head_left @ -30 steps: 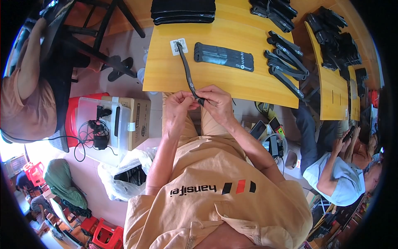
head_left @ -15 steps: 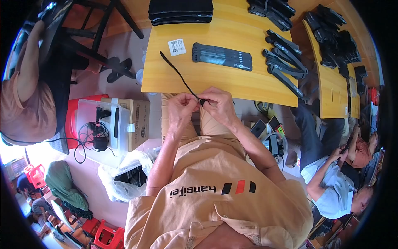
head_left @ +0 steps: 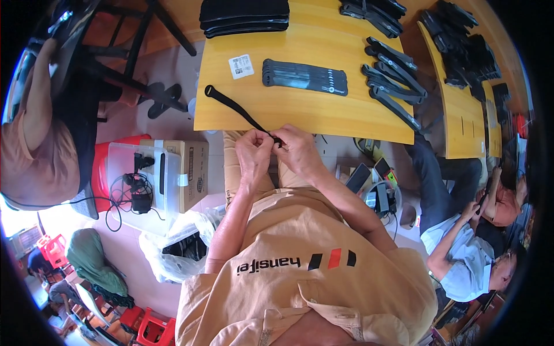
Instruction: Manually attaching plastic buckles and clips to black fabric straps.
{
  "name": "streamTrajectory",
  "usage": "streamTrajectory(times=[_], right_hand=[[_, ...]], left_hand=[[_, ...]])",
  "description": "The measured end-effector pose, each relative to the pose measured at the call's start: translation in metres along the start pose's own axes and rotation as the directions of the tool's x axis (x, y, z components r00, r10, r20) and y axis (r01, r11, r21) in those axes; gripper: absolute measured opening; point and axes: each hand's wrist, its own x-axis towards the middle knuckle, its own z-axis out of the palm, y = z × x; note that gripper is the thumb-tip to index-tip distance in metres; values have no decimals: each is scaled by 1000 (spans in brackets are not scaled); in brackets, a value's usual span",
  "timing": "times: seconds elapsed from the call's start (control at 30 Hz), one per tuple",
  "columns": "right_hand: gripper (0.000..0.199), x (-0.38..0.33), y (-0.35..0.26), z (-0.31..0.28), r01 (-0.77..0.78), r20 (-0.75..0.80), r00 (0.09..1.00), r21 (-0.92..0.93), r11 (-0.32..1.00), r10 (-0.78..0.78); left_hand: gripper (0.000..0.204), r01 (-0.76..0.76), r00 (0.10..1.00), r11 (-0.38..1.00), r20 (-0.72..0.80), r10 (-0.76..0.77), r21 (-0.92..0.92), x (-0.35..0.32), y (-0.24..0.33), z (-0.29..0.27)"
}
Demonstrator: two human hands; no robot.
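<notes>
A narrow black strap (head_left: 234, 105) with a slotted, rounded far end slants over the near edge of the yellow table, its other part running into my fingers. My left hand (head_left: 255, 151) is closed in a pinch on it. Close beside, my right hand (head_left: 296, 151) pinches the same strap, where a dark bunched piece shows between the two hands. Both hands are just off the table edge, above my lap. Beyond them lies a flat row of black straps (head_left: 306, 76), side by side, with a white label (head_left: 240, 67) to its left.
Stacked black straps (head_left: 245, 17) stand at the table's far left; more bundles (head_left: 395, 78) lie at its right. A clear plastic box (head_left: 144, 190) with cables and a cardboard carton (head_left: 193, 173) are on my left. People sit on both sides.
The strap's far end has dropped toward the table and turned, so its flat, slotted side now shows. My hands stay together, with the right slightly lower and to the left.
</notes>
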Motion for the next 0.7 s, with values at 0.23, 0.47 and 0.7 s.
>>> streamTrajectory(times=[0.23, 0.47, 0.7], right_hand=[[21, -1, 3, 8, 9, -67, 998, -61, 998, -13], [18, -3, 11, 11, -131, -48, 990, 44, 990, 133], [18, 2, 5, 2, -73, 135, 987, -120, 990, 89]], left_hand=[[10, 43, 998, 997, -46, -45, -56, 9, -16, 8], [10, -23, 998, 992, -59, 31, 128, 11, -14, 9], [14, -22, 999, 996, -26, 25, 89, 11, -23, 4]])
